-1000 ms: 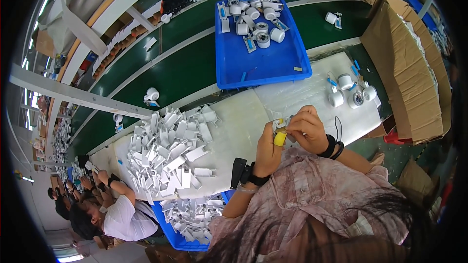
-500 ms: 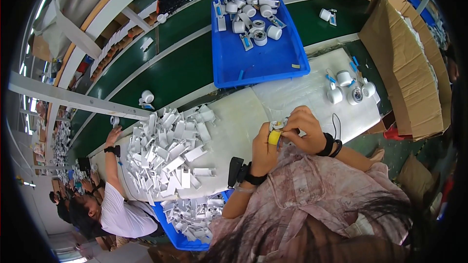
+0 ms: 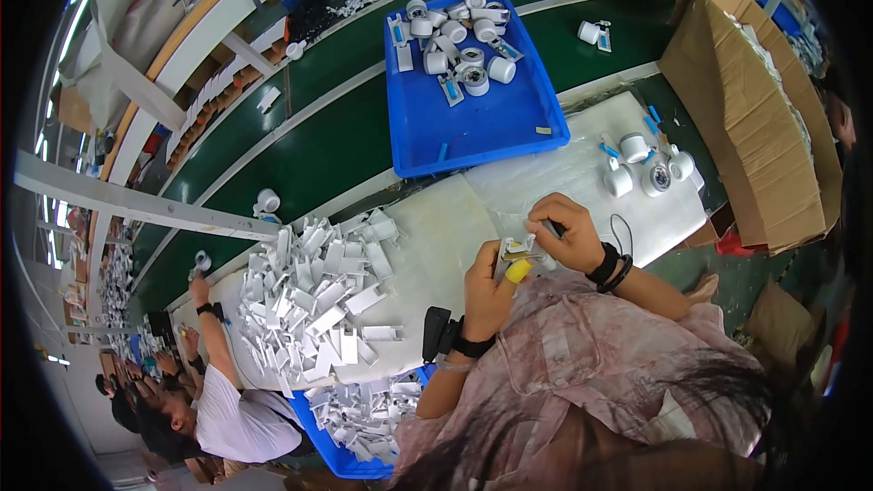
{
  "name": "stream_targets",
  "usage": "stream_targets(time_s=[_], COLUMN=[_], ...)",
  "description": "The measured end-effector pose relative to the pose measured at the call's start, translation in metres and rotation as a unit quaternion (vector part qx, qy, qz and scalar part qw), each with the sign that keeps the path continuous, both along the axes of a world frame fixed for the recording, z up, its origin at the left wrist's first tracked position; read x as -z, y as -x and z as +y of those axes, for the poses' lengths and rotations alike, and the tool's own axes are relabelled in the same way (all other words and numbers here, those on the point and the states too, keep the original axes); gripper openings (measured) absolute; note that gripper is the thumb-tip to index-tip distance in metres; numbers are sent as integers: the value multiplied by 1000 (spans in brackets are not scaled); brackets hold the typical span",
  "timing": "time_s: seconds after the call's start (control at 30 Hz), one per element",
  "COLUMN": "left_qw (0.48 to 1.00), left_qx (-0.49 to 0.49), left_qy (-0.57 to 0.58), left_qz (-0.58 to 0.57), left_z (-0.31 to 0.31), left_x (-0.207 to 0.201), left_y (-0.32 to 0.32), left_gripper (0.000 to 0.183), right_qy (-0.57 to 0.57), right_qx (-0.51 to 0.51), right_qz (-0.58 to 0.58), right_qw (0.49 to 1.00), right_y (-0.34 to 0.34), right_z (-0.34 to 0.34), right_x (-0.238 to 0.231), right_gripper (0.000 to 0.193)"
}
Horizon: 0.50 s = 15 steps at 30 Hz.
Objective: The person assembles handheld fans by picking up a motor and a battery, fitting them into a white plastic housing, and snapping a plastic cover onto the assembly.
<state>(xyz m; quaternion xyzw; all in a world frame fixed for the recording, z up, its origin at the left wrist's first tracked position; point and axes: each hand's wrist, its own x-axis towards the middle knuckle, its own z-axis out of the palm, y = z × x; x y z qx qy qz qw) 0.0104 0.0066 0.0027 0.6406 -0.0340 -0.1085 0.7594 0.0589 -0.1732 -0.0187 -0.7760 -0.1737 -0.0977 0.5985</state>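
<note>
In my left hand [image 3: 488, 295] is a small white plastic part [image 3: 520, 245], gripped between the fingers and a thumb that wears a yellow cover [image 3: 518, 271]. My right hand [image 3: 566, 235] is closed at the part's upper right edge, its thumb and forefinger pinched together. Whatever that pinch holds is too small to make out. Both hands are just above the near edge of the pale work surface [image 3: 446, 218]. To their left lies a large heap of white plastic brackets [image 3: 318, 291].
Beyond the hands, a blue tray [image 3: 473, 141] holds several white round units [image 3: 473, 59]. More white units [image 3: 641, 164] lie at the right, near an open cardboard box [image 3: 741, 118]. A blue bin [image 3: 341, 459] of brackets stands below. At the left, a co-worker [image 3: 241, 423] reaches toward the green belt [image 3: 336, 141].
My right hand has shifted slightly up from the part, and the yellow-covered thumb now sits lower. More of the part shows. The co-worker's hand has moved down and left. The view has shifted a little.
</note>
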Motion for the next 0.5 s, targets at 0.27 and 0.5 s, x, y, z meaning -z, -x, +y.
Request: stream_targets(time_s=[0.27,0.5], left_qw=[1000,1000], left_qx=[-19,-24], left_qy=[-9,-11], left_qz=[-11,14], left_z=[2,4], left_x=[3,9], left_y=[5,5], left_gripper=[21,19], right_qy=[100,117], right_qx=[72,64], right_qz=[-56,-133], right_qw=[991,982], right_y=[2,1], right_z=[0,-2], right_x=[-20,-21], right_gripper=[25,19])
